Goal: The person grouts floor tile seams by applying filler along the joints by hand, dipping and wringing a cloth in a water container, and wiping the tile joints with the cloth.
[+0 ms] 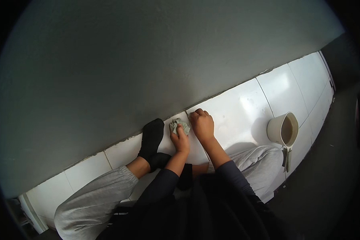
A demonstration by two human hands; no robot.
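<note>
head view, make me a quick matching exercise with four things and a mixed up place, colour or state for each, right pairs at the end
Things
1. cloth
2. handled pot
3. trousers
4. right hand

Place, colour or state
A. light grey, gathered at the ankle
B. fingers curled
C. beside the right knee
D. crumpled, held in the left hand

Right pairs: 1-D, 2-C, 3-A, 4-B

Grey-green it is on the cloth (175,123), and now the tiles (234,116): white, ruled by thin dark lines! The wall (108,80) answers in dull, dark grey; black sock (151,140), mottled light-grey trousers (96,190), dark blue-grey sleeve (233,175), and the pot (273,130) shows cream outside, brownish inside!
</note>
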